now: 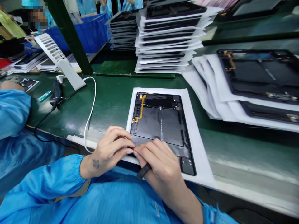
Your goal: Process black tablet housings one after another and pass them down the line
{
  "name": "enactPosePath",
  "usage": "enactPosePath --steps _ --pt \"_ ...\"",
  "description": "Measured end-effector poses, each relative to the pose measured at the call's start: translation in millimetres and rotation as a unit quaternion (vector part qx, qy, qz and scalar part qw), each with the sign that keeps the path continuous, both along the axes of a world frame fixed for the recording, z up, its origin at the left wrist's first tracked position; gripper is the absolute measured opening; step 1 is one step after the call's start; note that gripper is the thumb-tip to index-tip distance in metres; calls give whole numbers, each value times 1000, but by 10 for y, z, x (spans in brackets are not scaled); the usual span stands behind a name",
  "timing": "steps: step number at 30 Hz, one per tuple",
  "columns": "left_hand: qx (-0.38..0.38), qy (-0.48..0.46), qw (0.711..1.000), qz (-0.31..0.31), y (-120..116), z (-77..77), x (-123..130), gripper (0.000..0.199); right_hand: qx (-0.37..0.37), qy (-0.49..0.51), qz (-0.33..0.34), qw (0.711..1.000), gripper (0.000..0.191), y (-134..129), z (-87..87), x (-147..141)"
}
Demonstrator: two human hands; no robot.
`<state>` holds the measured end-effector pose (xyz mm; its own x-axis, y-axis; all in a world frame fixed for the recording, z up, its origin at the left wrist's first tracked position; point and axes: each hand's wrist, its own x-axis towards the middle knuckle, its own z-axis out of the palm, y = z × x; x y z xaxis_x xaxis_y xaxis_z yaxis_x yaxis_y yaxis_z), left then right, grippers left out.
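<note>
1. Left hand (108, 151): fingers bent, tips bunched at the near-left corner of the opened tablet housing (149, 124); can't tell if they grip anything.
2. Right hand (161, 158): curled around a dark rod-shaped item (144, 171), fingertips meeting the left's at that corner; anything between them is hidden.
3. Tablet housing lies inner side up on a white paper sheet (198, 149), on the green workbench (112, 93). Orange flex cable (141, 109) along its left side.
4. Beyond: tall stack of dark panels interleaved with paper (168, 40).
5. Right: another tablet housing (259, 74) on papers.
6. Left: white slatted stand (60, 60), white cable (94, 96), person's blue sleeve (14, 109).
</note>
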<state>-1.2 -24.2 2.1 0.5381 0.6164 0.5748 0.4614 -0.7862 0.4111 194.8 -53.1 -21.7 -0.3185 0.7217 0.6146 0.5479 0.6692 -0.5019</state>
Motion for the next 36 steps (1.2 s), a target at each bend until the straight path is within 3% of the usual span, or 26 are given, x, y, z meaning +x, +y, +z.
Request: enactPosePath --steps 9,16,22,26,30,36 --pt "44 -2 999 -7 -5 23 2 9 -45 14 22 999 21 35 42 33" --pt "7 -28 1000 -10 -17 -16 26 6 -54 11 21 998 21 44 27 33" --pt "-41 -14 999 -4 -10 25 23 6 -10 -12 -2 1000 17 12 34 9" --pt "-42 27 999 -13 29 0 -49 8 24 -51 -22 998 17 -33 54 50" --pt "-23 92 995 -19 29 -43 -124 9 59 -95 4 994 27 -50 25 113" --pt "52 157 986 -19 -13 44 -85 10 62 -152 28 986 28 -26 32 101"
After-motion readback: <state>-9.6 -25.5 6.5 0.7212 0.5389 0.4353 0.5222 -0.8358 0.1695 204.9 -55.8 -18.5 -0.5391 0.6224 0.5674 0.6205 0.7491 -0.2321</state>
